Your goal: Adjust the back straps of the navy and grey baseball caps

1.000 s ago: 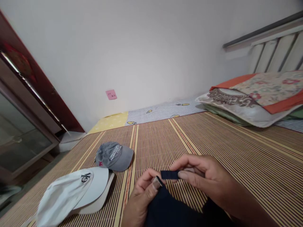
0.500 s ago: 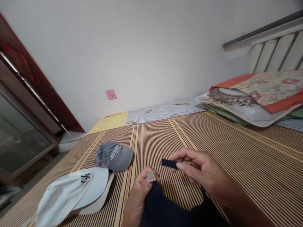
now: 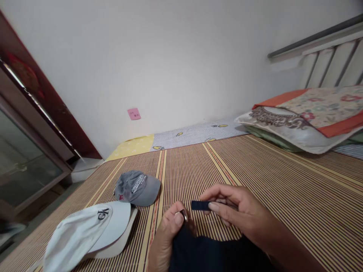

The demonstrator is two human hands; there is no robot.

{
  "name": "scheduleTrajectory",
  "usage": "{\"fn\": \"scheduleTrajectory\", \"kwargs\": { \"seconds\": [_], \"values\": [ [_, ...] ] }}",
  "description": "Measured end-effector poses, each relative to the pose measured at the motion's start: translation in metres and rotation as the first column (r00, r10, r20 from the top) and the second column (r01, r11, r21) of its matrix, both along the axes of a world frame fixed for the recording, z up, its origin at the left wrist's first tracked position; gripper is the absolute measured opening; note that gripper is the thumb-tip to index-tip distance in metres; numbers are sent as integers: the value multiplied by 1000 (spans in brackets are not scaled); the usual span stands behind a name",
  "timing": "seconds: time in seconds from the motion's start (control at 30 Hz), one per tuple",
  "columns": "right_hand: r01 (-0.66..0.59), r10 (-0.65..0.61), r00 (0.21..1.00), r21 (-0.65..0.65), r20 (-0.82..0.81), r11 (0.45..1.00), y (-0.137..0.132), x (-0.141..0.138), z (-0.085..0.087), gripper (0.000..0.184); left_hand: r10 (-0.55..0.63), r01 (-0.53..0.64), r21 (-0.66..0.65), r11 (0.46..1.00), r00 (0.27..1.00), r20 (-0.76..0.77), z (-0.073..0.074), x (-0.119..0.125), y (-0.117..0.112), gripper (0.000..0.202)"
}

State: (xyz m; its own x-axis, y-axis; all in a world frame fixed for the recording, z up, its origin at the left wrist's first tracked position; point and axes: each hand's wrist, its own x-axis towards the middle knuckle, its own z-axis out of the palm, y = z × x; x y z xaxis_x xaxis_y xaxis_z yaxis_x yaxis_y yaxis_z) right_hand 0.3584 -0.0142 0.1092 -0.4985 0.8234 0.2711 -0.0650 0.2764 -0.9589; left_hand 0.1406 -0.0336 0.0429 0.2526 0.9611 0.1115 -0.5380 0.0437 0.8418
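As right hand [image 3: 241,215] pinches strap [image 3: 200,205], buckle [image 3: 184,215] apart

One head-worn view — forward and down, close over the mat [image 3: 283,181].

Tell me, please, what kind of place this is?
Probably a bedroom. A striped bamboo sleeping mat is spread out, pillows are stacked before a headboard, and a printed sheet shows by the wall. The left hand holds the buckle of a dark cap; the right hand pinches its strap.
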Motion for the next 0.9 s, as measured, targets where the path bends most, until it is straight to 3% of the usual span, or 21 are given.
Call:
{"fn": "scheduleTrajectory", "kwargs": {
  "seconds": [0.37, 0.6, 0.77, 0.9],
  "values": [
    [17, -18, 1000, -23, -18, 1000, 3, 0, -4, 16, 47, -43, -42, 998, 995, 93, 8, 11, -10, 34],
    [-27, 25, 998, -34, -53, 999, 2, 0, -3, 15, -26, 28, -24, 999, 995, 95, 16, 12, -15, 29],
    [-81, 76, 993, -54, -87, 995, 3, -4, -3, 18, 81, -82, -10, 997, 996, -49, 14, 9, -12, 34],
    [-118, 111, 989, -68, -100, 991, -1, -9, -5, 17, 160, -162, -71, 984, 986, -38, 19, 12, -15, 38]
  ]
}}
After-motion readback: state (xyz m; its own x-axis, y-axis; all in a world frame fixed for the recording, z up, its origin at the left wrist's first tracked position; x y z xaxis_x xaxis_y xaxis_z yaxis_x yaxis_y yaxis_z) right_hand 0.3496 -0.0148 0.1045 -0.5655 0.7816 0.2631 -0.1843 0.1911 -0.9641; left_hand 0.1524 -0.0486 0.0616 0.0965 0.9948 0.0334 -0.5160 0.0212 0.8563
